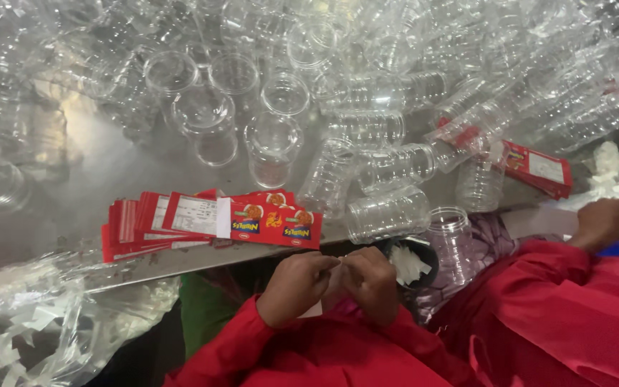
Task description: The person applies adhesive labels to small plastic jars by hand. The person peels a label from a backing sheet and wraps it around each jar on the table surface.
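A small white paper strip, mostly hidden, sits low in the frame's centre. The left hand and right hand grip it together, fingers pinched shut, below the red labels on the surface.

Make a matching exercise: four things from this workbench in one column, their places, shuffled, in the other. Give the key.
Things:
1. red labels
2. clear jars
3. paper scraps
4. plastic bag

Places:
A. hanging off the table's near-left edge
B. piled across the table top
C. in a small dark bowl beside the hands
D. fanned out at the table's near edge

Pairs: 1-D, 2-B, 3-C, 4-A
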